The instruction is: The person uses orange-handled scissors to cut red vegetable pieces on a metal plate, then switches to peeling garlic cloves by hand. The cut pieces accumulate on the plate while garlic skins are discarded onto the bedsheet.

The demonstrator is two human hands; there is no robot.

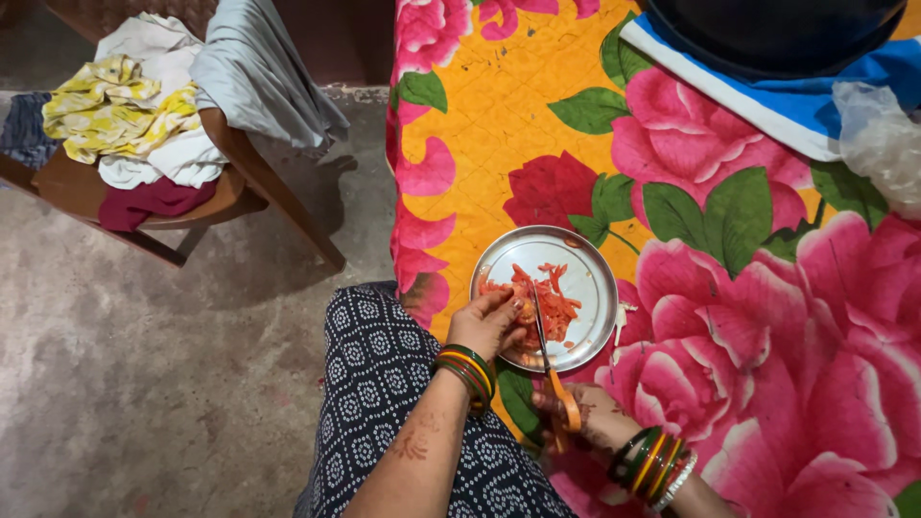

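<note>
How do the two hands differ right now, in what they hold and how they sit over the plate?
The left hand rests on the rim of the metal plate, fingers curled on the orange-red pieces; the right hand sits off the plate, nearer the body. The left hand holds no tool; the right hand grips an orange-handled knife whose blade reaches onto the plate. Both wrists wear coloured bangles.

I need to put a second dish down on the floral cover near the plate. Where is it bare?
Bare floral cover lies beyond the steel plate, up to the blue-and-white cloth, and to the right of the plate. It is crowded on the near side: the left hand rests on the chopped orange pieces, and the right hand holds the orange-handled knife.
</note>
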